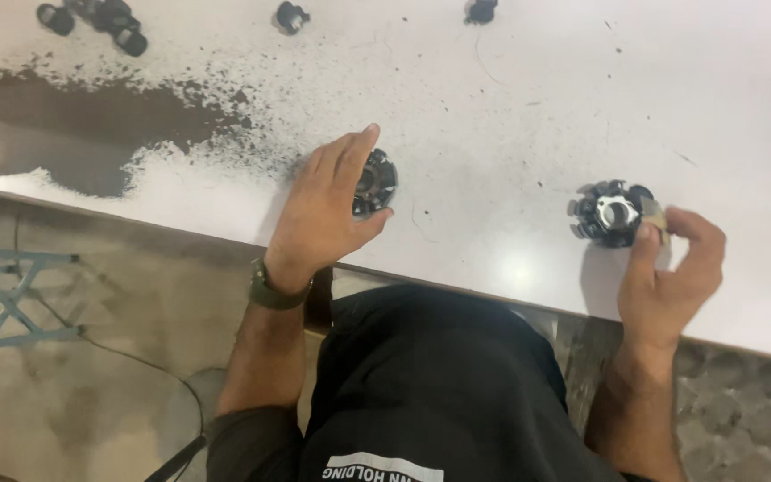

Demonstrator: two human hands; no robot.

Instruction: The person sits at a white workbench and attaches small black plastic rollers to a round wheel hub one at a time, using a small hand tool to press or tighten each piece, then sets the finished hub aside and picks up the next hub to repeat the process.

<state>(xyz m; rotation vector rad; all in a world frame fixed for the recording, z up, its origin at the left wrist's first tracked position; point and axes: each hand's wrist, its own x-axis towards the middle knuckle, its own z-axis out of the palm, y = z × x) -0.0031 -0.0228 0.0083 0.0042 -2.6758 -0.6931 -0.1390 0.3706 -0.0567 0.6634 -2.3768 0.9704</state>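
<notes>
The left hand [321, 212] lay flat-fingered on the white tabletop [510, 107], its thumb and fingers loosely closed around a round, dark metal disc part [375, 182] near the front edge. Well apart to the right, the right hand [671, 268] pinched a small tan piece [654, 216] between thumb and forefinger, touching a toothed, ring-shaped metal core [611, 212] with a shiny silver hub. A smear of dark, gritty powder [91, 112] spread across the tabletop's left side. Small black knob-like parts [100, 20] sat along the far edge.
</notes>
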